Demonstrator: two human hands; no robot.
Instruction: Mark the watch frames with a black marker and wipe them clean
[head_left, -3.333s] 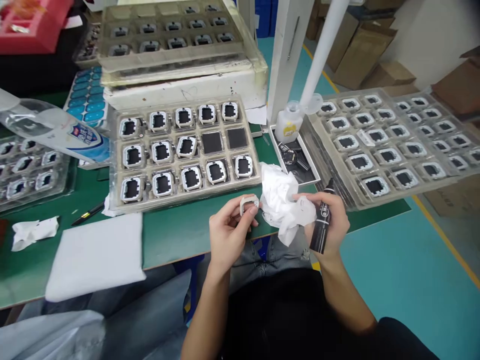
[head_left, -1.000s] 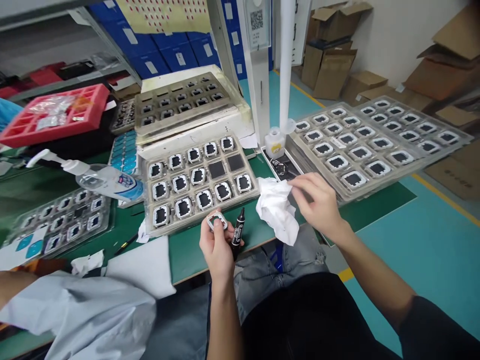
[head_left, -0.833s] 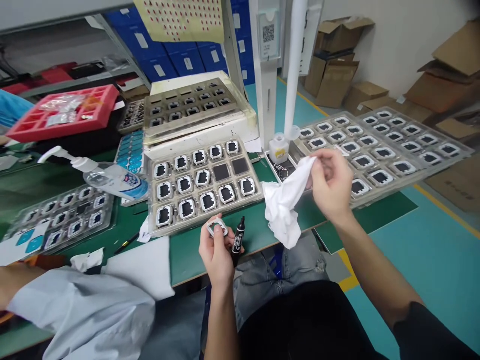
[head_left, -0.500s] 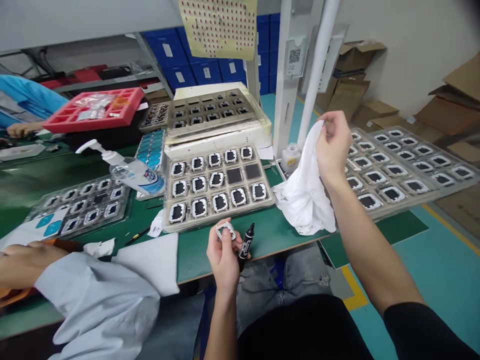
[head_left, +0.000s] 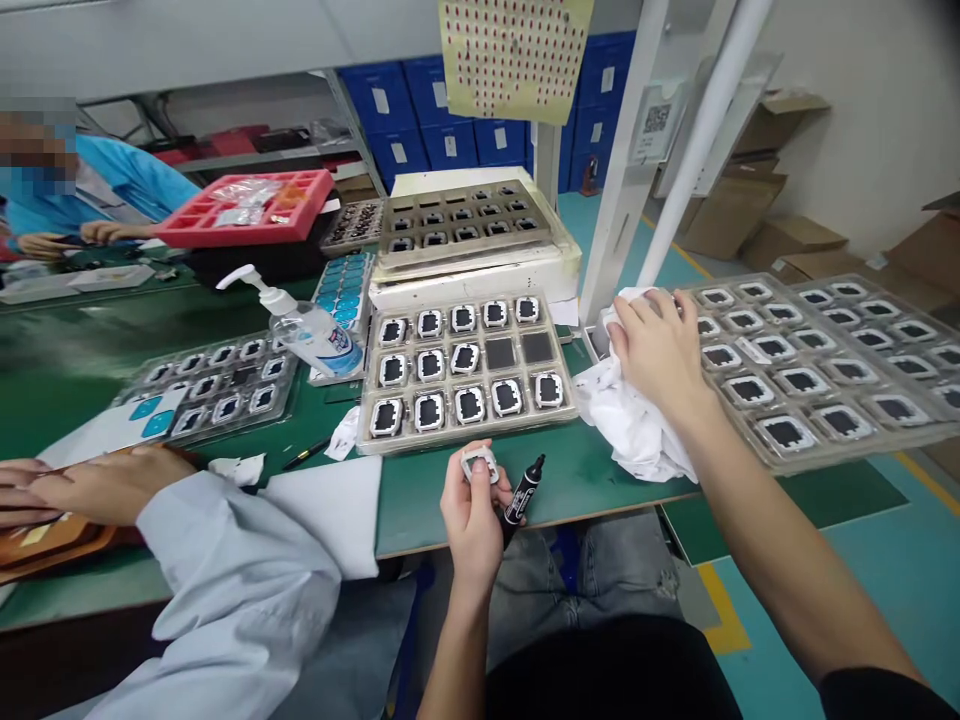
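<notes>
On the desk's (head_left: 412,495) near side, in the middle, a small white frame (head_left: 471,460) is pinched by the fingers of the left hand (head_left: 474,515), and a black marker (head_left: 523,492) is held there too. The white frame could be dropped, since two things are squeezed into one hand. It could be smudged if the marker's tip is left bare; that cannot be told. To the right, a white cloth (head_left: 645,440) is gripped under the bent fingers of the right hand (head_left: 660,345). What is covered by it cannot be seen. The right tray (head_left: 847,455) could be bumped, and its pieces shaken loose, if the right forearm (head_left: 810,560) is swung out.

Around these, from the left, an orange thing (head_left: 67,545) is touched by a co-worker's hand (head_left: 112,485). The near left is filled by a grey sleeve (head_left: 247,590). Farther back, a pump bottle (head_left: 322,335) is seen, then a middle tray (head_left: 480,432) full of frames. Past the cloth, the far side is partly blocked by a white post (head_left: 619,200).
</notes>
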